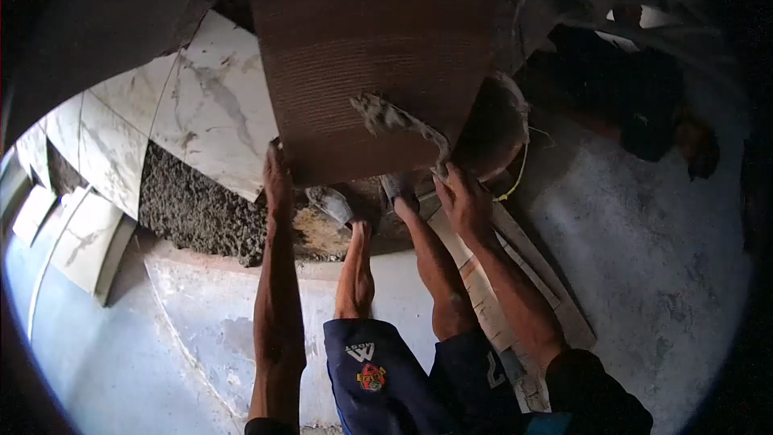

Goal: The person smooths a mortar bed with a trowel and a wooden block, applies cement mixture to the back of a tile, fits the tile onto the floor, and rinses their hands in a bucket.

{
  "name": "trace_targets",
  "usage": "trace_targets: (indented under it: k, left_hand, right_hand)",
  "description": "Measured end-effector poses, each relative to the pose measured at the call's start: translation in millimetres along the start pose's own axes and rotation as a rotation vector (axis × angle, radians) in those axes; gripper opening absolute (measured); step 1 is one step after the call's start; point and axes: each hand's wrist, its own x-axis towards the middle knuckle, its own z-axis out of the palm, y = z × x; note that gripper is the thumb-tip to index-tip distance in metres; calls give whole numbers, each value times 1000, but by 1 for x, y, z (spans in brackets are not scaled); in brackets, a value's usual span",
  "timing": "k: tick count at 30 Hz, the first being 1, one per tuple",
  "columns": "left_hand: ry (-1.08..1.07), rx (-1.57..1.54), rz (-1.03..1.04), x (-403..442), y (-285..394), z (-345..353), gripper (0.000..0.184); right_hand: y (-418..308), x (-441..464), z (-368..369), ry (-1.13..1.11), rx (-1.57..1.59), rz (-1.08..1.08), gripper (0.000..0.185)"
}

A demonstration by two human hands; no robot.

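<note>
A large brown tile [346,72] with a ridged face is held up in front of me, its near edge toward my legs. My left hand [276,177] is closed on its near left corner. In my right hand [465,201] is a trowel [437,138], its blade coated with grey mortar and lying over the tile's face. That hand is close to the tile's near right corner; I cannot tell whether it also touches the tile. Beneath the tile my feet stand beside a bed of wet mortar [201,209].
White marbled tiles [213,101] lie left of the mortar. A mortar-stained round pan [495,125] sits behind my right hand. Wooden boards [523,274] run along my right leg. A loose tile piece [88,238] is at far left. Another person [636,105] is in the dark at right.
</note>
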Motion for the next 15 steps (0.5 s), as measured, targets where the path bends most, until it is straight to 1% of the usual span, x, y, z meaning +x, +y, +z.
trace_targets:
  k: [1,3,5,6,7,8,9,10,11,13,15]
  left_hand:
    - [-7,15,17,0,8,12,44]
    - [4,19,29,6,9,16,42]
    - [-51,108,-112,9,1,14,35]
    - [-42,89,-103,10,6,19,35]
    - [-23,34,-50,11,11,24,33]
    - [-1,-16,-19,3,12,24,31]
    - [14,-32,-27,0,7,21,31]
    - [-12,49,-49,4,6,19,31]
    - [-44,130,-63,12,5,18,31]
    - [-51,131,-22,14,14,19,34]
    - [-63,144,9,12,13,17,36]
  right_hand:
    - [-5,8,4,-8,-1,-17,29]
    - [-16,18,9,-22,-145,-67,28]
    - [-18,20,11,-20,-153,-127,27]
    - [-16,25,14,7,-156,-174,26]
    - [-11,31,18,10,-162,-199,26]
    - [-6,28,21,-33,-135,-178,27]
    - [-7,29,16,-73,-112,-159,28]
    - [-6,32,7,-78,-121,-169,28]
    - [-6,37,-4,-60,-101,-220,26]
    - [-9,50,-27,-64,-84,-291,24]
    - [-2,61,-46,-258,-338,-90,24]
